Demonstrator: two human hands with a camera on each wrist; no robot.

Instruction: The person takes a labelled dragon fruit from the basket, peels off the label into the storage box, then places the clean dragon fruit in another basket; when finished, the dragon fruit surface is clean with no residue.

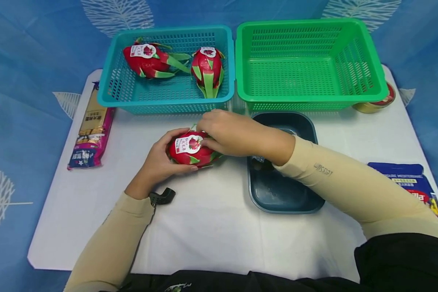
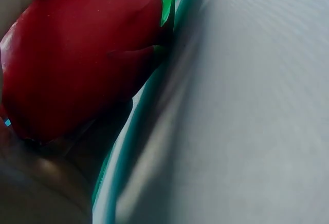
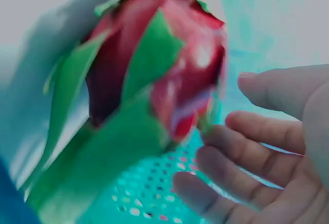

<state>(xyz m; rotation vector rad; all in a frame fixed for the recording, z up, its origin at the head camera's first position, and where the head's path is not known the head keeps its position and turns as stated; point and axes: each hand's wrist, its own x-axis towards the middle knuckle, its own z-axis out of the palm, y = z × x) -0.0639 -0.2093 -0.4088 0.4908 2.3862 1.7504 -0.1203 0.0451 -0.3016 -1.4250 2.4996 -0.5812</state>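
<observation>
A red dragon fruit (image 1: 202, 156) with green scales and a white label lies over the table in front of the baskets. My left hand (image 1: 159, 159) grips its left end, thumb on the near side and fingers on the far side. My right hand (image 1: 229, 133) is at the fruit's right side, covering part of it in the head view. In the right wrist view, the right fingers (image 3: 247, 147) are spread loosely beside the dragon fruit (image 3: 164, 64), thumb apart from it, fingertips right at a scale. Two more dragon fruits, one lying sideways (image 1: 147, 63) and one lengthwise (image 1: 209, 69), lie in the blue basket (image 1: 168, 108).
A green basket (image 1: 314, 98) stands beside the blue one. Below my right forearm is a dark blue tub (image 1: 284, 194), its contents partly hidden. A snack packet (image 1: 91, 134) lies at left, a blue packet (image 1: 409, 178) at right, and a tin (image 1: 374, 106) behind the green basket's corner.
</observation>
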